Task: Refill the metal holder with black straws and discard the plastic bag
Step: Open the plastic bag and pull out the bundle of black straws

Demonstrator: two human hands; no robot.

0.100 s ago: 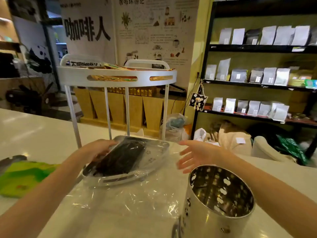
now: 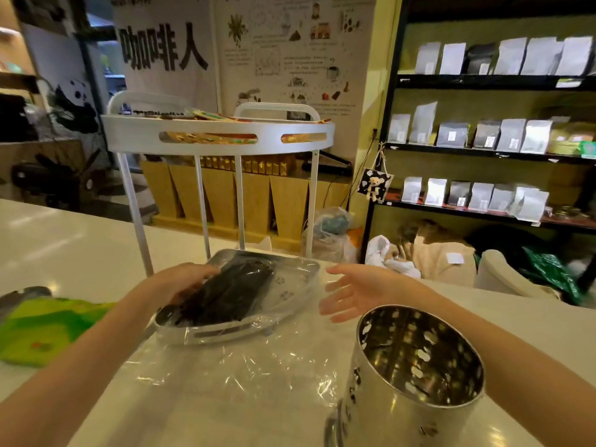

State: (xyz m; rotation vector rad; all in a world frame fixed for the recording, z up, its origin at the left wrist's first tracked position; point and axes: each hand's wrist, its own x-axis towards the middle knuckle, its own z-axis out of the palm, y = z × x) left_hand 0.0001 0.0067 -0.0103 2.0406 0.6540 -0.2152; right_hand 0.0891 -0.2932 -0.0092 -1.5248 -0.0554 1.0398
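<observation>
A bundle of black straws point(image 2: 230, 293) in a clear plastic bag point(image 2: 245, 359) lies in the lower metal tray point(image 2: 290, 275) of a white two-tier rack. The bag's loose end spreads over the counter toward me. My left hand point(image 2: 183, 280) rests on the left end of the straw bundle, fingers curled on it. My right hand point(image 2: 358, 293) hovers open just right of the tray, fingers spread, holding nothing. The perforated metal holder point(image 2: 416, 375) stands upright and empty at the near right, below my right forearm.
The rack's upper tray point(image 2: 219, 133) holds packets above the straws, its posts rising behind my hands. A green cloth or packet point(image 2: 42, 327) lies on the white counter at the left. Shelves with pouches point(image 2: 483, 137) and bags on the floor are behind the counter.
</observation>
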